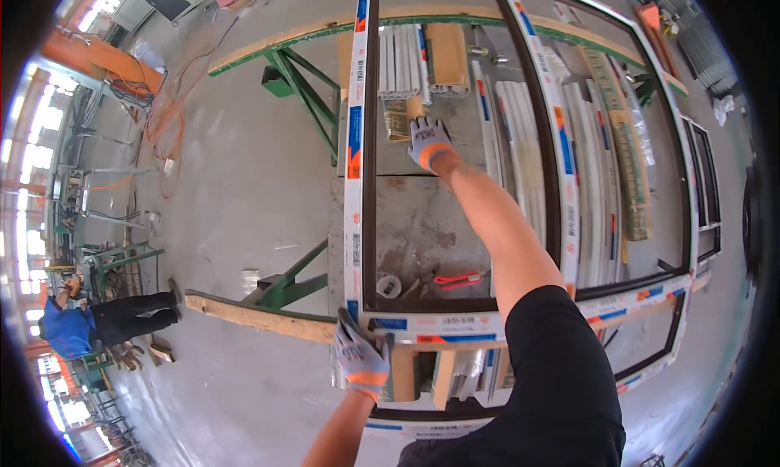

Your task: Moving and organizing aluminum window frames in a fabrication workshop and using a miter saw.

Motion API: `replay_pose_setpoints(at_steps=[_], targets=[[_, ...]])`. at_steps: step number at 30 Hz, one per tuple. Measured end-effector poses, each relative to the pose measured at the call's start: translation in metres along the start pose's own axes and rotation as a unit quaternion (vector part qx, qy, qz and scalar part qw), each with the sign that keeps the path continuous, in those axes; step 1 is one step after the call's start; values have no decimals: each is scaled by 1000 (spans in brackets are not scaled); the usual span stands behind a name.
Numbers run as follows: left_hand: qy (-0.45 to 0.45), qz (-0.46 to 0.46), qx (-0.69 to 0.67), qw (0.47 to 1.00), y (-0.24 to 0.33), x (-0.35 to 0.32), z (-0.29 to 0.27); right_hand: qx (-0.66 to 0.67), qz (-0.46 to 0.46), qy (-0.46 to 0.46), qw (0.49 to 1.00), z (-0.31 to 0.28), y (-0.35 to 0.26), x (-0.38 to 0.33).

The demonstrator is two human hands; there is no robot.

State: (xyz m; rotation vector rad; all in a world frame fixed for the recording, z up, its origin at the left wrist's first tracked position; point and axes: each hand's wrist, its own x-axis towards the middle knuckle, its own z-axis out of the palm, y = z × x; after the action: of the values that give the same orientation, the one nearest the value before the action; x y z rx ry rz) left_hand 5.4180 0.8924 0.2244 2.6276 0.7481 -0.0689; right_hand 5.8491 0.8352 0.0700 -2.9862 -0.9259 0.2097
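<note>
A large window frame (459, 327), dark with a white, blue and orange protective film, lies across green-legged supports. At its near left corner my left hand (361, 355), in a grey glove with an orange cuff, is closed around the edge. My right hand (431, 144), gloved alike, reaches through the left opening, well below the far rail. Its fingertips meet a short tan piece (415, 107), wood or card, and seem closed on its near end. A shiny gold-brown packet (397, 121) lies just left of these fingers.
Bundles of white profiles (399, 61) and long strips (520, 134) lie below the frame. Red-handled pliers (457, 280) and a roll of tape (388, 286) are near its lower rail. A wooden-topped beam (260, 316) juts out left. A person in blue (69, 329) is farther left.
</note>
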Motion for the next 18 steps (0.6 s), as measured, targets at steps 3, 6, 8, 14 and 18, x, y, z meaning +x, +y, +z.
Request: replay_pose_setpoints(at_steps=[3, 6, 8, 14, 18], targets=[[-7, -4, -6, 1000, -5, 20, 17, -27, 16, 38, 999, 28, 5, 96], [-32, 4, -7, 999, -1, 42, 28, -70, 33, 114, 990, 63, 41, 177], [-23, -4, 36, 999, -17, 45, 32, -59, 44, 81, 994, 59, 15, 198], [-43, -30, 22, 998, -23, 55, 48, -102, 69, 74, 990, 99, 37, 220], [-29, -42, 25, 998, -21, 53, 44, -100, -30, 129, 986, 105, 30, 170]])
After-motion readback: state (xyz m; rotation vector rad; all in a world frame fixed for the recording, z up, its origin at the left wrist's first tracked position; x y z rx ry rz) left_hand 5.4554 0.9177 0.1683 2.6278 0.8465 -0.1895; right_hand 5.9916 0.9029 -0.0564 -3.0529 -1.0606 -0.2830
